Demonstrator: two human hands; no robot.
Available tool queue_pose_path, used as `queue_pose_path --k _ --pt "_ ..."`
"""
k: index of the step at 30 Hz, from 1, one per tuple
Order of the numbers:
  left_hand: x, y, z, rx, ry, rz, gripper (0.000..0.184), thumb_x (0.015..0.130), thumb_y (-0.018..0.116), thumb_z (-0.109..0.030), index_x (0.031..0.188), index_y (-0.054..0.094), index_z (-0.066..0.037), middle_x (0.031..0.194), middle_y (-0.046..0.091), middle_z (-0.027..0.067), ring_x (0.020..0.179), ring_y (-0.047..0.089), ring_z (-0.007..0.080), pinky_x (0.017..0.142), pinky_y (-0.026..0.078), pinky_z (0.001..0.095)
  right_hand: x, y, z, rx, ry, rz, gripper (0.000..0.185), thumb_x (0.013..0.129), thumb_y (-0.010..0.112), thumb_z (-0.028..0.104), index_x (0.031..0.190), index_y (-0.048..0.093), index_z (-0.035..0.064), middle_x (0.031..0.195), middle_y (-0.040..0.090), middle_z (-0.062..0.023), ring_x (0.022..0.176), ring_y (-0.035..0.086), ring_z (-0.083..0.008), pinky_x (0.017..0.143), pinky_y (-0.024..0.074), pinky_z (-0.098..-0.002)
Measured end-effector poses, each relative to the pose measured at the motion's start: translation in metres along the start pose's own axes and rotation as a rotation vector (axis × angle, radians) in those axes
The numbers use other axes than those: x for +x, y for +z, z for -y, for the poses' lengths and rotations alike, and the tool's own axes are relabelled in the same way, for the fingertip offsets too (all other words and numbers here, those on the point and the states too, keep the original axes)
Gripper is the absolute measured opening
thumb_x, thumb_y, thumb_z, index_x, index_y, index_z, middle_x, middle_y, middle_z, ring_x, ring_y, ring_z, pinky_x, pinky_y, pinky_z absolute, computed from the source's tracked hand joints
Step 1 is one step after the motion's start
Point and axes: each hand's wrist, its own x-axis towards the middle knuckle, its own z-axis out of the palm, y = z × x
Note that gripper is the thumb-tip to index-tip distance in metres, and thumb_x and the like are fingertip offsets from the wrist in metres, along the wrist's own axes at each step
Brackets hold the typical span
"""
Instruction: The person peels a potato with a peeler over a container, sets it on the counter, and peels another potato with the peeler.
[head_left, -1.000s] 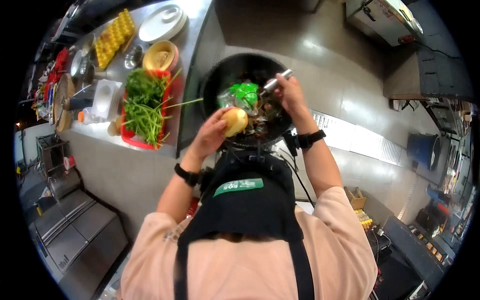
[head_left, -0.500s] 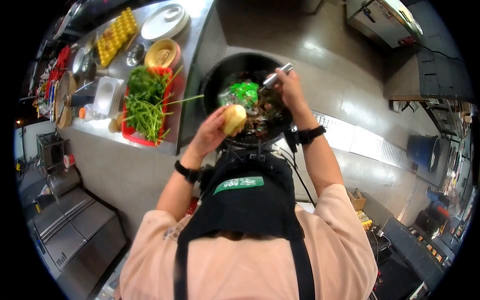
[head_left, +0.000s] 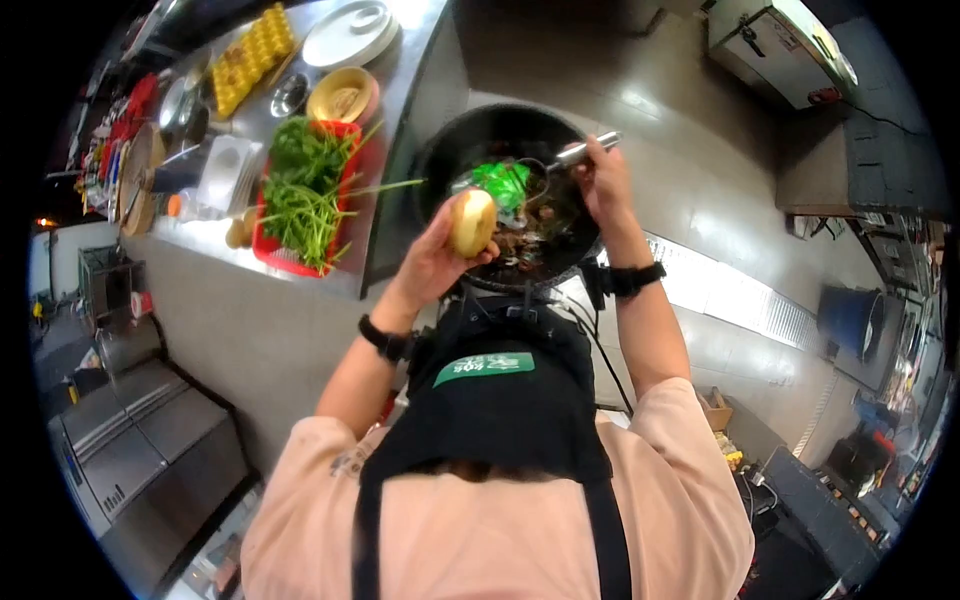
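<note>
My left hand (head_left: 432, 262) is closed round a yellowish, partly peeled potato (head_left: 472, 224), above the near left rim of a big black bin (head_left: 455, 135). In my right hand (head_left: 606, 185) is a metal-handled peeler (head_left: 585, 150), over the bin's right side, its looped head pointing left. The two hands are apart, and the peeler does not touch the potato. Inside the bin lie a bright green piece of plastic (head_left: 500, 186), clear plastic and dark scraps (head_left: 525, 250).
At left, a steel counter (head_left: 400, 110) carries a red basket (head_left: 263, 250) of leafy greens (head_left: 305, 205), yellow bowls (head_left: 343, 96), white plates (head_left: 350, 35) and a yellow egg tray (head_left: 252, 60). A floor drain grate (head_left: 730, 290) lies to the right.
The peeler has moved right and slightly up, away from the potato. The potato has been turned more upright in my left hand. The view has shifted slightly.
</note>
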Motion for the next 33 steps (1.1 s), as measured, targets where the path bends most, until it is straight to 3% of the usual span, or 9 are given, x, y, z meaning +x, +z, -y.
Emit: queue_pose_path --k 7,15,17,19,23,26,31,32,33 --pt "0.004 -0.025 0.013 -0.069 -0.050 -0.044 0.045 0.100 0.045 -0.041 0.134 0.046 -0.011 0.115 0.059 0.0081 0.103 0.061 0.0234 0.086 0.050 0.0358 -0.049 0.036 0.015 0.077 -0.100 0.362 0.014 0.099 0.051 0.019 0.108 0.050 0.0080 0.089 0.065 -0.0089 0.074 0.059 -0.0103 0.064 0.0476 -0.0211" --pt "0.005 -0.013 0.020 -0.123 -0.050 -0.142 0.040 0.101 0.045 -0.036 0.132 0.048 -0.010 0.123 0.059 0.0070 0.108 0.058 0.0192 0.088 0.050 0.0351 -0.054 0.046 0.013 -0.093 -0.050 0.364 0.017 0.098 0.054 0.022 0.106 0.050 0.0082 0.090 0.064 -0.0061 0.077 0.059 -0.0085 0.062 0.0448 -0.0187" --pt "0.005 -0.009 0.023 -0.149 -0.081 -0.176 0.043 0.100 0.044 -0.041 0.129 0.050 -0.009 0.120 0.058 0.0078 0.108 0.056 0.0203 0.090 0.047 0.0375 -0.041 0.041 0.002 -0.016 0.075 0.316 0.015 0.097 0.055 0.022 0.102 0.051 0.0077 0.089 0.064 -0.0060 0.075 0.060 -0.0090 0.063 0.0463 -0.0195" --pt "0.001 -0.016 0.024 -0.146 -0.104 -0.127 0.043 0.100 0.045 -0.040 0.129 0.049 -0.008 0.120 0.058 0.0085 0.109 0.056 0.0214 0.091 0.047 0.0376 -0.014 0.027 -0.013 -0.014 -0.040 0.180 0.015 0.096 0.057 0.020 0.098 0.051 0.0062 0.084 0.067 -0.0080 0.067 0.062 -0.0120 0.058 0.0470 -0.0231" --pt "-0.006 -0.008 0.019 -0.105 -0.157 0.010 0.046 0.100 0.045 -0.040 0.131 0.048 -0.007 0.121 0.057 0.0100 0.110 0.056 0.0240 0.092 0.047 0.0377 0.030 -0.026 -0.015 -0.362 -0.201 -0.003 0.012 0.097 0.054 0.016 0.095 0.052 0.0040 0.080 0.069 -0.0086 0.058 0.057 -0.0098 0.052 0.0439 -0.0231" --pt "-0.001 -0.018 0.022 -0.088 -0.156 -0.083 0.046 0.100 0.046 -0.040 0.131 0.048 -0.007 0.124 0.057 0.0098 0.113 0.055 0.0236 0.094 0.046 0.0385 0.006 -0.012 0.006 -0.234 -0.233 0.019 0.013 0.098 0.053 0.018 0.096 0.052 0.0049 0.081 0.068 -0.0081 0.060 0.058 -0.0088 0.053 0.0435 -0.0224" --pt "0.004 -0.029 0.027 -0.165 -0.157 -0.161 0.046 0.098 0.050 -0.038 0.133 0.046 -0.009 0.125 0.057 0.0086 0.115 0.054 0.0226 0.097 0.045 0.0397 -0.042 0.034 0.006 -0.041 -0.036 0.245 0.014 0.098 0.055 0.019 0.102 0.051 0.0062 0.083 0.066 -0.0063 0.063 0.056 -0.0074 0.053 0.0412 -0.0195" --pt "0.004 -0.028 0.027 -0.180 -0.151 -0.166 0.045 0.098 0.050 -0.037 0.134 0.046 -0.011 0.126 0.056 0.0082 0.116 0.053 0.0224 0.098 0.045 0.0403 -0.044 0.034 0.002 -0.076 -0.003 0.257 0.012 0.098 0.052 0.020 0.103 0.051 0.0089 0.089 0.064 -0.0067 0.077 0.062 -0.0126 0.063 0.0485 -0.0236" --pt "0.004 -0.026 0.026 -0.178 -0.151 -0.165 0.045 0.098 0.050 -0.037 0.134 0.046 -0.011 0.126 0.056 0.0082 0.116 0.053 0.0224 0.098 0.045 0.0403 -0.042 0.030 0.000 -0.075 -0.005 0.257 0.012 0.098 0.052 0.020 0.103 0.051 0.0089 0.089 0.064 -0.0067 0.077 0.062 -0.0126 0.063 0.0485 -0.0236"
